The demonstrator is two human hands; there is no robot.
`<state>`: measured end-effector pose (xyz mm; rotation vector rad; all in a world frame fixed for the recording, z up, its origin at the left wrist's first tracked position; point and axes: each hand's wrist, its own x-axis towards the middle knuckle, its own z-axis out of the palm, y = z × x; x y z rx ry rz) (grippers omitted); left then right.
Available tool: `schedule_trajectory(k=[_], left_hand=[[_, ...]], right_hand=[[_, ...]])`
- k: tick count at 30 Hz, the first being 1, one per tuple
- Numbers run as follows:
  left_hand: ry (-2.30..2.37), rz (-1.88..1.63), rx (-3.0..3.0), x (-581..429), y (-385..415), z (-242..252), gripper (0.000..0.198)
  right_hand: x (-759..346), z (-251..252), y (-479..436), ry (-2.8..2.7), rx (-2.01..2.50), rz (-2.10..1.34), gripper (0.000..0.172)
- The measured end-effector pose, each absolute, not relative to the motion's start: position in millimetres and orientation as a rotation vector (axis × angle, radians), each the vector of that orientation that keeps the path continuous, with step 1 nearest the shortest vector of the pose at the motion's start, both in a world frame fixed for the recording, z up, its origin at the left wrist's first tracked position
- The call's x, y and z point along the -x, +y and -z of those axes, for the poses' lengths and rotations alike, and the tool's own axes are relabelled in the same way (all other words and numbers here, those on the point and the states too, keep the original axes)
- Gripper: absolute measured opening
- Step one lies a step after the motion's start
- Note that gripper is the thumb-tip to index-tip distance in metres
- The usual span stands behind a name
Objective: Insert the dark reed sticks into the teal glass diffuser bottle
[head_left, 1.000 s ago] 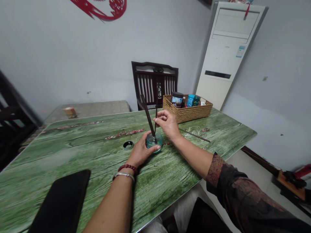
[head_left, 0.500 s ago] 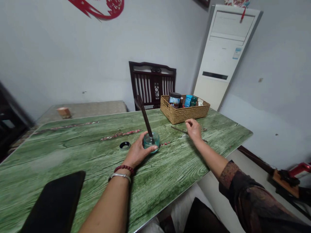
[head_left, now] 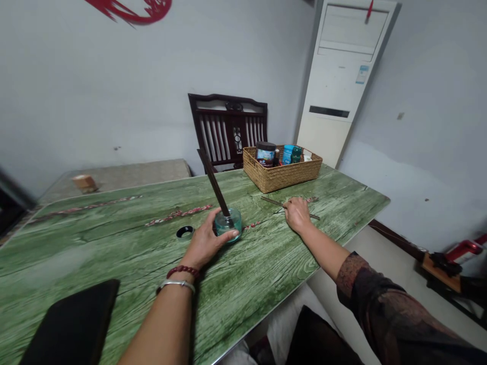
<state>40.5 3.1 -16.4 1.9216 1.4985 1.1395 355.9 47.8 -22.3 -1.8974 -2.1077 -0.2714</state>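
Glass bottle (head_left: 228, 225) is gripped by left hand (head_left: 205, 241), fingers closed around its near side; bottle is stood on the green wood-pattern counter (head_left: 114, 243), well in from the edges; dark sticks (head_left: 213, 185) are set in its neck, tilted up toward the left. Right hand (head_left: 298, 214) is placed well apart from the bottle, fingers curled down over a thin loose stick (head_left: 272, 201); whether that stick is pinched or only touched cannot be told; it is laid flat on the counter, ends showing on both sides of the hand. Black ring (head_left: 184, 232) is lying just left of the bottle, near the left hand; red bead bracelet (head_left: 182, 271) and silver bangle (head_left: 177, 285) are worn on the left wrist; dark patterned sleeve (head_left: 380, 304) is worn on the right arm. Wicker basket (head_left: 281, 180) holding a dark jar (head_left: 265, 153) and blue bottle (head_left: 288, 154) is set at the far edge of the counter; flat black device (head_left: 72, 324) is lying at the near left; dark wooden chair (head_left: 228, 126) is placed behind the counter; floor-standing air conditioner (head_left: 335, 76) is stood against the wall.
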Motion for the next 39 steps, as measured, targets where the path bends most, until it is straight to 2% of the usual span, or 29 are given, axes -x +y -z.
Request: schedule_trajectory(k=[27,35,39], left_hand=[[1.479,-1.178,-1.913,-40.0,2.9,16.7,0.083],[1.474,-1.202,-1.913,-40.5,2.5,16.7,0.081],[1.5,-1.17,-1.905,-41.1,1.6,15.0,0.084]], right_hand=[[-355.0,18.4,44.2,-2.036,1.914,0.263,0.027],[-352.6,14.3,40.4,-2.137,1.902,0.186,0.03],[-351.7,13.4,40.4,-2.193,1.866,0.166,0.023]])
